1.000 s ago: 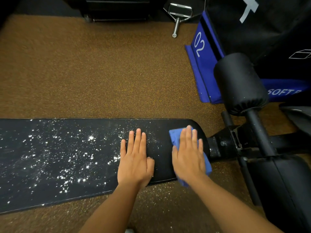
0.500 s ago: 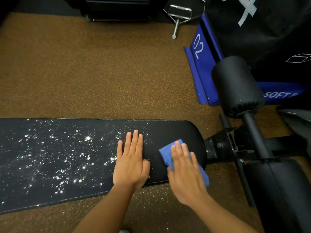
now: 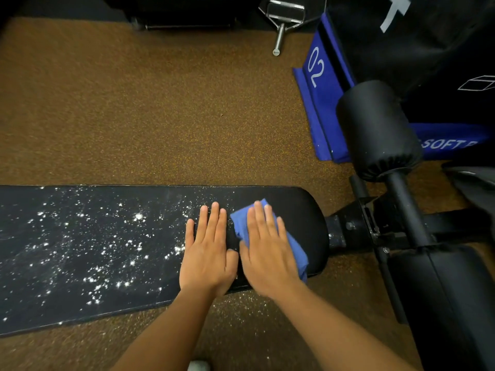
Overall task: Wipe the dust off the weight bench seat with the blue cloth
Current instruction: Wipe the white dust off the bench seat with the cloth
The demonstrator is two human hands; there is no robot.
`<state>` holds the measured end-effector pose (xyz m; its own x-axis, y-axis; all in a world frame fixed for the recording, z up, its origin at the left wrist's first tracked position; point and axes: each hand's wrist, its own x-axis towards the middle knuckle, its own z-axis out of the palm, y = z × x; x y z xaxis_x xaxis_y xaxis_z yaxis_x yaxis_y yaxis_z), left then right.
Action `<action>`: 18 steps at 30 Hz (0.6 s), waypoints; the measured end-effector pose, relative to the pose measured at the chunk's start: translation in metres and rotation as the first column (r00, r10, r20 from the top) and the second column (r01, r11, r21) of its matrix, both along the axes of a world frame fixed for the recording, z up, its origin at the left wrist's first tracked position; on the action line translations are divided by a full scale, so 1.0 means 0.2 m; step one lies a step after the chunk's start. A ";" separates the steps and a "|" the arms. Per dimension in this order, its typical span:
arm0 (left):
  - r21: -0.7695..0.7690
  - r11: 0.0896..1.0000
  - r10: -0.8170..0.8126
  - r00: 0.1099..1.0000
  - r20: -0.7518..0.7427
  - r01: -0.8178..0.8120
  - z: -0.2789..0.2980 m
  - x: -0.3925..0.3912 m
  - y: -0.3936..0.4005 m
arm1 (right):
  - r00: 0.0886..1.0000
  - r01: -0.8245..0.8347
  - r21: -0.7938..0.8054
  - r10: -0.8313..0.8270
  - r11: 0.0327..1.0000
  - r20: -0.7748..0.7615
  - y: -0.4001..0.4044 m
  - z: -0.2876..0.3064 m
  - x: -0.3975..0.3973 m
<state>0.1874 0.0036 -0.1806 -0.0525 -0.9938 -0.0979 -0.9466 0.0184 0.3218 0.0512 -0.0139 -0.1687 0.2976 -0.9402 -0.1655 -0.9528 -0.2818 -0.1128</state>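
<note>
The black bench seat [image 3: 93,253] lies lengthwise over the brown floor [image 3: 134,116], white dust specks covering it left of the hands, its rounded right end dark. The right hand [image 3: 267,250] lies flat, fingers extended, pressing the blue cloth [image 3: 294,250] onto that end; cloth shows beyond the fingertips and along the hand's right side. The left hand [image 3: 207,253] rests flat just beside it, holding nothing, thumbs touching.
</note>
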 end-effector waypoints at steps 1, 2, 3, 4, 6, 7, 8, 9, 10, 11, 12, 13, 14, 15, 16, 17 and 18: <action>-0.004 1.000 -0.001 1.000 -0.003 0.001 0.00 0.00 0.00 | 1.000 -0.030 -0.003 0.030 1.000 0.005 0.07 0.00 -0.04; -0.006 1.000 -0.002 1.000 -0.006 0.002 0.00 0.00 0.00 | 0.999 -0.052 0.001 0.052 0.999 0.003 0.12 -0.01 -0.10; -0.007 1.000 -0.002 1.000 -0.008 0.002 0.01 0.00 0.00 | 0.998 -0.059 -0.004 0.059 0.998 -0.008 0.15 -0.01 -0.16; -0.008 1.000 -0.002 1.000 -0.006 0.002 0.01 0.00 0.00 | 0.999 -0.040 -0.012 0.040 0.999 -0.027 0.14 -0.02 -0.20; 0.002 1.000 -0.003 1.000 0.002 0.003 0.01 0.00 0.00 | 0.997 0.053 0.003 -0.053 0.999 -0.064 0.05 -0.01 -0.22; 0.008 1.000 -0.001 1.000 0.007 0.001 0.01 0.00 0.00 | 0.992 0.107 0.003 -0.107 0.994 -0.069 -0.01 -0.01 -0.20; 0.009 1.000 0.002 1.000 0.012 -0.002 0.01 0.00 0.00 | 0.986 0.156 0.005 -0.155 0.988 -0.067 -0.08 -0.01 -0.17; 0.008 1.000 0.004 1.000 0.015 -0.004 0.00 0.00 0.00 | 0.980 0.193 0.012 -0.192 0.981 -0.058 -0.14 -0.01 -0.12; 0.007 1.000 0.004 1.000 0.017 -0.004 0.00 0.00 0.00 | 0.975 0.217 0.029 -0.215 0.976 -0.048 -0.20 -0.01 -0.07; 0.007 1.000 0.003 1.000 0.018 -0.003 0.00 -0.01 0.00 | 0.973 0.229 0.044 -0.227 0.973 -0.040 -0.25 0.00 -0.02; 0.005 1.000 0.000 1.000 0.022 0.000 0.00 -0.01 0.00 | 0.974 0.226 0.042 -0.225 0.973 -0.036 -0.28 0.00 0.02; 0.004 1.000 -0.002 1.000 0.027 0.002 0.00 0.00 0.00 | 0.978 0.209 0.034 -0.208 0.977 -0.033 -0.29 0.00 0.05; 0.005 1.000 -0.003 1.000 0.026 0.003 -0.01 0.00 0.00 | 0.982 0.187 0.032 -0.186 0.982 -0.028 -0.28 0.01 0.06; 0.005 1.000 -0.002 1.000 0.017 0.002 -0.01 0.00 0.00 | 0.988 0.154 0.036 -0.153 0.987 -0.028 -0.25 0.00 0.07; 0.003 1.000 0.001 1.000 0.007 -0.001 -0.01 0.00 0.00 | 0.993 0.114 0.039 -0.113 0.993 -0.024 -0.20 0.01 0.06; -0.001 1.000 0.005 1.000 0.000 -0.005 -0.01 0.00 0.00 | 0.997 0.077 0.038 -0.077 0.996 -0.018 -0.13 0.01 0.05; -0.005 1.000 0.011 1.000 -0.005 -0.011 -0.01 -0.01 0.00 | 0.998 0.054 0.031 -0.054 0.998 -0.011 -0.06 0.01 0.04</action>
